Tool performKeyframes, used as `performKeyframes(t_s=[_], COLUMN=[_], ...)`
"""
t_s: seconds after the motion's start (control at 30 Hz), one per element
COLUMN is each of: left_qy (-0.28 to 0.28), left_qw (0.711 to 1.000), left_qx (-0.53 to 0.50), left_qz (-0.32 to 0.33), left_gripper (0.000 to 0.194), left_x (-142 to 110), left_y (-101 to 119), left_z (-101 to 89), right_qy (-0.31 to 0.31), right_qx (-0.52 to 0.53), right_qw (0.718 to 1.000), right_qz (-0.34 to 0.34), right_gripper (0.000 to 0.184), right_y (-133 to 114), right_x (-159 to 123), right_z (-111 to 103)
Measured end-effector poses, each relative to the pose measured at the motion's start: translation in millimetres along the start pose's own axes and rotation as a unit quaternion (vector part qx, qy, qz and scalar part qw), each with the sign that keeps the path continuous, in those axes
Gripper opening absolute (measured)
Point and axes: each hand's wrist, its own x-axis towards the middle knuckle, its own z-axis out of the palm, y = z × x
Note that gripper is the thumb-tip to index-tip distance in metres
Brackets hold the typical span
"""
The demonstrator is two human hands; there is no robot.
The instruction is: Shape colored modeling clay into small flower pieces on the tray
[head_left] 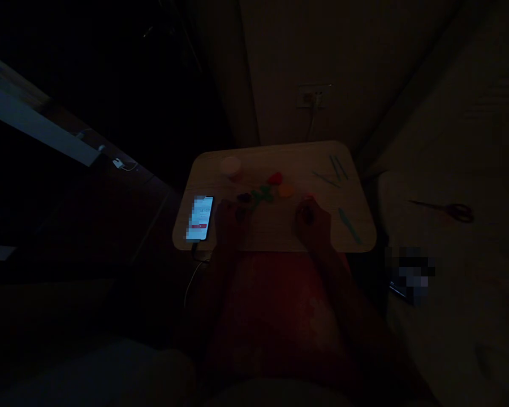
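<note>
In dim light, my left hand (pixel 229 222) rests over the near left part of a small wooden table (pixel 275 234), its fingers curled. A dark patch shows at its fingertips, too dark to identify. My right hand (pixel 317 220) is closed near the front edge, right of the middle; what it holds is lost in shadow. Just beyond it lies a small pink-red piece (pixel 308 197). Between and beyond the hands are a green clump (pixel 263 195), a red lump (pixel 275 178), an orange lump (pixel 285 190) and a dark lump (pixel 244 198), all soft-looking like modelling clay.
A lit phone (pixel 200 218) with a cable lies at the table's left. A pale round tub (pixel 231 166) stands at the back left. Thin blue-green sticks (pixel 338 168) and a flat teal tool (pixel 349 226) lie at the right. Scissors (pixel 456 212) rest on pale cloth beyond the table.
</note>
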Motion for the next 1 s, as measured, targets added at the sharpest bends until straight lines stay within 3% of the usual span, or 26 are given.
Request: performKeyframes(t_s=[0.17, 0.27, 0.33, 0.43, 0.53, 0.6, 0.73, 1.0], left_qy=[-0.062, -0.117, -0.168, -0.216, -0.216, -0.177, -0.159, -0.164], left_qw=[0.998, 0.985, 0.962, 0.913, 0.876, 0.875, 0.870, 0.895], left_qx=[-0.028, -0.124, -0.213, -0.345, -0.428, -0.446, -0.461, -0.415], left_qz=[-0.019, -0.030, -0.023, -0.018, -0.049, -0.065, -0.069, 0.021], left_gripper=[0.011, 0.008, 0.008, 0.013, 0.015, 0.023, 0.034, 0.033], left_x=[0, 0, 1, 4, 6, 6, 2, -4], left_y=[2, 14, 28, 49, 60, 61, 53, 57], left_z=[-21.1, -24.6, -14.7, 14.6, 42.4, 52.0, 53.1, 49.0], right_qy=[0.009, -0.005, -0.053, -0.125, -0.123, -0.094, -0.074, -0.077], right_qx=[0.018, 0.041, 0.065, 0.099, 0.141, 0.171, 0.218, 0.234], right_qw=[1.000, 0.998, 0.993, 0.980, 0.976, 0.978, 0.973, 0.969], right_qz=[-0.023, -0.055, -0.085, -0.120, -0.112, -0.075, -0.012, -0.006], right_gripper=[0.010, 0.012, 0.020, 0.034, 0.033, 0.029, 0.025, 0.019], right_y=[1, -1, -4, -7, -6, -3, 6, 14], right_x=[-1, -3, -5, -6, -5, -4, -1, 3], right_z=[1, 1, 2, 3, 6, 9, 14, 10])
